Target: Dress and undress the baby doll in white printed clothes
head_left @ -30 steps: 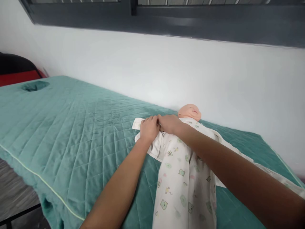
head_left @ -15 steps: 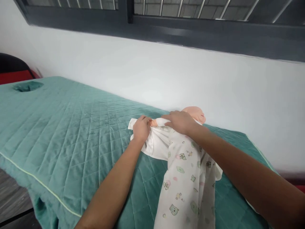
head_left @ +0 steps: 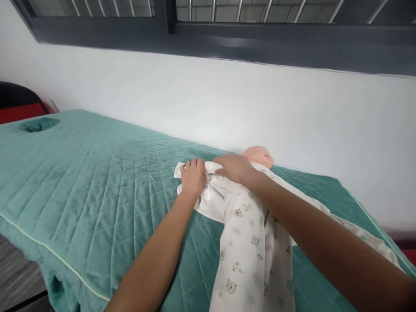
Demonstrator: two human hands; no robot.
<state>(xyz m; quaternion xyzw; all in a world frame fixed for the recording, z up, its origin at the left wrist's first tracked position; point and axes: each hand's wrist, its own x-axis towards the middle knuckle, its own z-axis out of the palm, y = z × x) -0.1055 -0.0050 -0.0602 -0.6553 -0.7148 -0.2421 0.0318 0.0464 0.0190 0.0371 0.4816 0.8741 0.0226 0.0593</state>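
A baby doll lies on its back on the green quilted bed (head_left: 97,173), its bald head (head_left: 259,156) near the wall. It wears a white romper (head_left: 250,242) printed with small green animals. My left hand (head_left: 192,177) is closed round the end of the romper's sleeve (head_left: 208,197), which stretches out to the left. My right hand (head_left: 234,168) grips the same sleeve closer to the doll's shoulder. The doll's arm is hidden inside the cloth and under my hands.
A white wall runs behind the bed, under a dark window frame (head_left: 227,34) with bars. The bed cover has a face hole (head_left: 39,125) at the far left. A black and red seat (head_left: 19,106) stands beyond it. The bed's front edge drops to a grey floor.
Half a second ago the doll's bare arm showed between my hands; now the sleeve covers it. Both hands stay on the sleeve, and the view has shifted slightly.
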